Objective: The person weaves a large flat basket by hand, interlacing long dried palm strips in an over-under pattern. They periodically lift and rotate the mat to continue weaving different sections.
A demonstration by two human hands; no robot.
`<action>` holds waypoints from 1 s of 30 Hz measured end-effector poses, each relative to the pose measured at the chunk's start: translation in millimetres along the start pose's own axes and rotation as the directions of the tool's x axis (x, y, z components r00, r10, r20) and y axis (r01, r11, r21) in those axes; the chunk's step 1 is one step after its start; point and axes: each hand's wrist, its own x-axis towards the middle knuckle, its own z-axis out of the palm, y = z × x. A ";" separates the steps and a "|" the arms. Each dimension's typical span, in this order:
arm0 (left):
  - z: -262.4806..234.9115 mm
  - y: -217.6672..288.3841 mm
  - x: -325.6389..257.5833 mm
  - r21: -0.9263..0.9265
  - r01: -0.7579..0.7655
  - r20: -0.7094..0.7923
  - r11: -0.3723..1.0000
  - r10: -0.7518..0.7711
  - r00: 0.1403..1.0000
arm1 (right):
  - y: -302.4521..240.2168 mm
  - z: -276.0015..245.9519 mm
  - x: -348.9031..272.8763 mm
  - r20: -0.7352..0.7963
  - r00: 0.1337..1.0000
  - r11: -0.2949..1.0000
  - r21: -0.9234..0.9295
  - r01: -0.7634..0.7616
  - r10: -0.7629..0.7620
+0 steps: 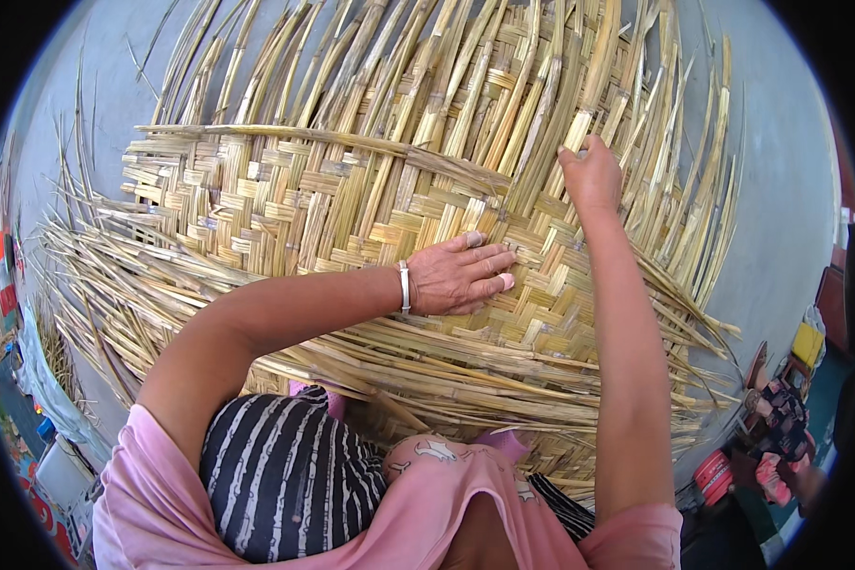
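The reed mat (351,204) on the grey floor (779,190) looks woven across its middle, loose strips (503,57) fanning beyond, while the left hand (461,275) presses flat, fingers together, and the right hand (591,173) pinches one strip.

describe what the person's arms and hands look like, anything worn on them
Both forearms are bare. The left hand has a plain silver metal bangle at the wrist; the right hand wears nothing visible. Short pink fabric sleeves cover the upper arms near the shoulders.
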 end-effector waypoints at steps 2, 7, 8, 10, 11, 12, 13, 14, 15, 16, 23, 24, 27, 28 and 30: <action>-3.5 0.5 -1.1 -0.006 0.055 -0.013 0.998 -0.055 0.998 | 3.2 6.7 -6.3 -0.163 0.983 0.996 -0.015 0.084 -0.085; -3.8 0.7 -3.6 0.080 0.032 -0.096 0.996 -0.024 0.995 | 9.4 16.4 -11.2 -0.259 0.906 0.935 0.029 0.353 -0.334; -2.2 0.5 -4.6 0.078 0.029 -0.114 0.997 -0.020 0.993 | 7.9 17.7 -10.0 -0.214 0.928 0.944 0.067 0.324 -0.304; 0.2 -1.3 -6.2 0.062 0.039 -0.117 0.997 -0.031 0.993 | 0.5 16.9 -6.1 -0.117 0.963 0.956 0.137 0.259 -0.244; 1.2 -1.5 -6.4 0.053 0.043 -0.118 0.998 -0.037 0.992 | -2.2 13.2 -2.5 -0.080 0.976 0.960 0.182 0.214 -0.202; 2.6 -1.3 -6.4 0.048 0.043 -0.116 0.998 -0.037 0.993 | -5.8 9.3 3.0 -0.040 0.986 0.960 0.226 0.166 -0.161; 4.5 -1.6 -6.6 0.043 0.043 -0.114 0.998 -0.038 0.993 | -8.9 8.8 10.5 0.001 0.993 0.957 0.267 0.116 -0.121; 4.9 -1.4 -6.1 0.038 0.041 -0.113 0.998 -0.037 0.993 | -4.2 14.6 21.2 0.006 0.996 0.884 0.462 0.072 -0.085; 5.0 -1.2 -5.8 0.039 0.038 -0.105 0.999 -0.034 0.994 | 6.8 15.1 27.1 0.148 0.986 0.830 0.558 -0.018 -0.078; 4.6 -1.2 -5.7 0.041 0.038 -0.099 0.998 -0.034 0.994 | 4.1 2.8 25.0 0.287 0.954 0.766 0.632 -0.118 -0.090; 3.7 -1.9 -4.7 0.044 0.028 -0.086 0.999 -0.024 0.996 | 4.7 -3.2 9.3 0.216 0.967 0.791 0.612 -0.025 -0.137; 2.8 -1.9 -4.2 0.051 0.024 -0.088 0.998 -0.020 0.996 | 9.1 -4.5 8.2 0.193 0.976 0.838 0.546 -0.020 -0.103; -0.9 -2.8 -4.2 0.075 0.015 -0.094 0.997 -0.008 0.996 | 19.0 1.7 9.3 0.057 0.987 0.904 0.413 0.112 -0.149; -0.5 -2.6 -3.7 0.086 0.010 -0.092 0.996 -0.002 0.996 | 19.2 -1.3 3.8 -0.004 0.979 0.921 0.337 0.194 -0.205; 1.0 -2.0 -5.0 0.098 0.016 -0.099 0.995 -0.006 0.995 | 8.9 -4.8 2.4 0.018 0.967 0.961 0.121 0.250 -0.254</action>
